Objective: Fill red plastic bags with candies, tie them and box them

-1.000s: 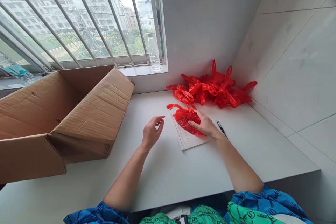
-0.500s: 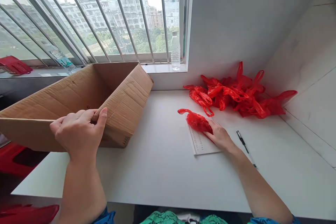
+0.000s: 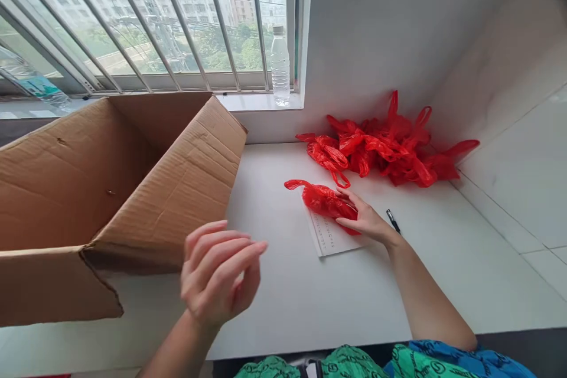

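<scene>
My left hand (image 3: pixel 221 269) is raised over the table's front middle, right of the cardboard box. It holds nothing; its fingers are loosely bent with a gap to the thumb. My right hand (image 3: pixel 365 218) rests at the right end of a red plastic bag (image 3: pixel 325 201), its fingers and thumb spread around that end. The crumpled bag lies on a white notebook (image 3: pixel 328 242) with rows of small marks, covering its upper part. A large open cardboard box (image 3: pixel 186 171) stands at the left. Just beyond my right wrist lies a black-capped pen (image 3: pixel 393 220), partly hidden by my forearm.
A heap of red plastic bags (image 3: pixel 390 150) lies against the back wall at the right. A clear water bottle (image 3: pixel 280 68) stands on the windowsill, and another bottle (image 3: pixel 44 88) leans at the left. Metal bars (image 3: pixel 177 18) cross the window. Tiled wall borders the right.
My left hand has let go of the box's edge and moved right. The box sits nearer and turned. My right hand's fingers have spread at the bag. The view has shifted.
</scene>
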A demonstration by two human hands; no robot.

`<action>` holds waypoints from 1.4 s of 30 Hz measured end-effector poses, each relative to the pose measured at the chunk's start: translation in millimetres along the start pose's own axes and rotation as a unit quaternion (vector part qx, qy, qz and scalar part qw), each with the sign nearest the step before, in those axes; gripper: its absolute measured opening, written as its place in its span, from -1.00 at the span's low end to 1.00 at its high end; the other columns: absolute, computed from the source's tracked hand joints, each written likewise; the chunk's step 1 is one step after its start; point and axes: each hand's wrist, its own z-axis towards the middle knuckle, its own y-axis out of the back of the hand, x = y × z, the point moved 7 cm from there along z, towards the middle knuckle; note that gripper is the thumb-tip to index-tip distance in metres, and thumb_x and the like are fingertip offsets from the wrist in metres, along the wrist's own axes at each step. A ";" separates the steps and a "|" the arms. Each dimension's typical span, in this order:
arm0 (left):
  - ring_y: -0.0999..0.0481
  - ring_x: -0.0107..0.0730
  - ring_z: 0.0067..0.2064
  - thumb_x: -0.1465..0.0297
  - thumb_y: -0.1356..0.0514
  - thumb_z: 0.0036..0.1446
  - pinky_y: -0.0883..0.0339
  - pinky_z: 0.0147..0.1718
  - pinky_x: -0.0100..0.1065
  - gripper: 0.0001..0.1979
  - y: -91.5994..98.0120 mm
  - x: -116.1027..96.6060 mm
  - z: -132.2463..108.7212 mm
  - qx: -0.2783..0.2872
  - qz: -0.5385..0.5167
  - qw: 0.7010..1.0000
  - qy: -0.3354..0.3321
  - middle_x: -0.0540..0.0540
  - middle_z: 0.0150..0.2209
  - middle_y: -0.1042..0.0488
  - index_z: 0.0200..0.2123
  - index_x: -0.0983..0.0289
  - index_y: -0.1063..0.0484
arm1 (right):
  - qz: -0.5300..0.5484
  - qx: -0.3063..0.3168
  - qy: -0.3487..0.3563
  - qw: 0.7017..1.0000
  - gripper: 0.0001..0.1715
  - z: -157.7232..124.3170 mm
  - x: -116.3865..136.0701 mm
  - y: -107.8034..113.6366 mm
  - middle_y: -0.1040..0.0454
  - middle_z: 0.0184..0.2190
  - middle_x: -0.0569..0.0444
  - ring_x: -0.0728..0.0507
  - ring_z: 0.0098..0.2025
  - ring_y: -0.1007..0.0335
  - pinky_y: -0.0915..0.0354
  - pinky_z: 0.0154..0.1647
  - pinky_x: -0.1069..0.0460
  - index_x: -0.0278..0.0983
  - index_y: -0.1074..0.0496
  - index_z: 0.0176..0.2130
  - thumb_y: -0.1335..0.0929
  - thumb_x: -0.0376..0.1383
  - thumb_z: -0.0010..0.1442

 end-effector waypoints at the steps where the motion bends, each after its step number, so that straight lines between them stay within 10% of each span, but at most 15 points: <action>1: -0.52 -0.21 -0.26 0.25 -0.13 0.23 -0.42 -0.04 -0.02 -0.84 -37.1 -12.5 2.0 0.091 -0.031 0.994 -0.047 0.04 -0.38 -0.50 -0.16 -0.01 -0.49 | -0.005 -0.011 -0.001 1.000 -0.19 1.1 0.6 3.9 -0.29 0.26 0.00 -0.22 0.27 -0.26 -0.25 0.26 -0.13 -0.05 -0.13 0.33 -0.41 -0.09 0.18; 3: -0.53 -0.30 -0.28 0.25 -0.07 0.30 -0.41 -0.28 -0.27 -0.78 -104.8 -23.4 8.0 0.228 -0.052 0.970 -0.066 0.04 -0.35 -0.54 -0.14 0.07 -0.51 | -0.051 -0.064 -0.005 0.997 -0.34 2.7 0.6 16.1 -0.35 0.22 -0.01 -0.23 0.22 -0.32 -0.26 0.23 -0.14 -0.10 -0.29 0.24 -0.38 -0.02 0.22; 6: -0.53 -0.31 -0.23 0.22 -0.04 0.32 -0.31 -0.38 -0.34 -0.74 -172.7 -17.0 27.6 0.275 -0.045 0.960 -0.016 0.06 -0.24 -0.57 -0.20 0.14 -0.50 | -0.108 -0.124 0.002 0.986 -0.55 3.1 3.7 27.5 -0.48 0.04 -0.02 -0.23 0.07 -0.43 -0.31 0.13 -0.13 -0.15 -0.45 0.08 -0.34 -0.05 0.27; 11: -0.50 -0.33 -0.37 0.16 -0.13 0.25 -0.25 -0.45 -0.36 -0.74 -217.3 -1.6 42.4 0.281 -0.101 0.949 0.100 0.07 -0.29 -0.55 -0.19 0.21 -0.43 | -0.042 -0.055 0.069 0.995 -0.70 6.4 22.6 5.9 -0.56 -0.11 0.06 -0.15 -0.06 -0.48 -0.35 0.01 -0.04 -0.18 -0.50 -0.10 -0.26 -0.37 0.24; 20: -0.32 -0.48 -0.54 0.14 -0.04 0.31 -0.23 -0.51 -0.39 -0.65 -181.1 25.2 43.5 0.070 -0.263 0.958 0.092 0.01 -0.50 -0.41 -0.39 0.24 -0.41 | -0.164 -0.335 0.106 0.922 -0.66 -2.9 28.6 47.4 -0.49 0.06 0.00 -0.21 0.13 -0.37 0.01 0.33 -0.25 -0.14 -0.45 0.03 -0.29 -0.33 0.28; 23: -0.42 -0.47 -0.42 0.20 0.00 0.36 -0.32 -0.41 -0.41 -0.70 -175.2 32.9 53.8 0.015 -0.285 0.948 0.143 0.05 -0.35 -0.47 -0.21 0.24 -0.43 | -0.191 -0.325 0.107 0.920 -0.77 -3.1 29.9 46.1 -0.55 -0.07 0.05 -0.20 0.02 -0.41 -0.05 0.27 -0.21 -0.13 -0.49 -0.07 -0.34 -0.29 0.28; 27: -0.50 -0.41 -0.20 0.24 -0.15 0.29 -0.40 -0.26 -0.38 -0.74 -190.2 2.4 60.1 0.152 -0.269 0.949 0.063 0.10 -0.04 -0.49 0.01 0.15 -0.45 | -0.179 -0.275 0.120 0.937 -0.85 -1.2 39.2 31.5 -0.57 -0.17 0.07 -0.17 -0.07 -0.43 -0.20 0.04 -0.09 -0.15 -0.50 -0.15 -0.34 -0.21 0.32; 30: -0.50 -0.40 -0.23 0.31 -0.18 0.27 -0.40 -0.27 -0.38 -0.77 -196.3 -11.0 50.9 0.201 -0.238 0.950 0.010 0.06 -0.17 -0.54 -0.02 0.13 -0.49 | -0.153 -0.243 0.114 0.951 -0.69 1.9 42.1 18.8 -0.54 -0.09 0.04 -0.15 -0.09 -0.45 -0.22 -0.03 -0.06 -0.19 -0.42 0.01 -0.36 -0.16 0.30; 35: -0.46 -0.44 -0.35 0.35 -0.19 0.28 -0.37 -0.34 -0.38 -0.88 -188.3 -4.0 45.7 0.122 -0.235 0.964 -0.016 0.03 -0.34 -0.55 -0.20 0.19 -0.54 | -0.178 -0.194 0.127 0.956 -0.83 3.3 46.4 10.1 -0.56 -0.25 0.10 -0.13 -0.18 -0.45 -0.16 -0.06 -0.06 -0.16 -0.49 -0.09 -0.35 -0.26 0.32; 42: -0.49 -0.43 -0.35 0.35 -0.19 0.27 -0.39 -0.33 -0.39 -0.88 -172.8 33.2 58.5 0.000 -0.214 0.976 0.042 0.02 -0.38 -0.53 -0.27 0.24 -0.52 | -0.126 -0.319 0.079 0.936 -0.88 -15.3 33.9 69.4 -0.56 -0.33 0.12 -0.14 -0.25 -0.44 -0.18 -0.05 -0.08 -0.15 -0.53 -0.27 -0.35 -0.28 0.28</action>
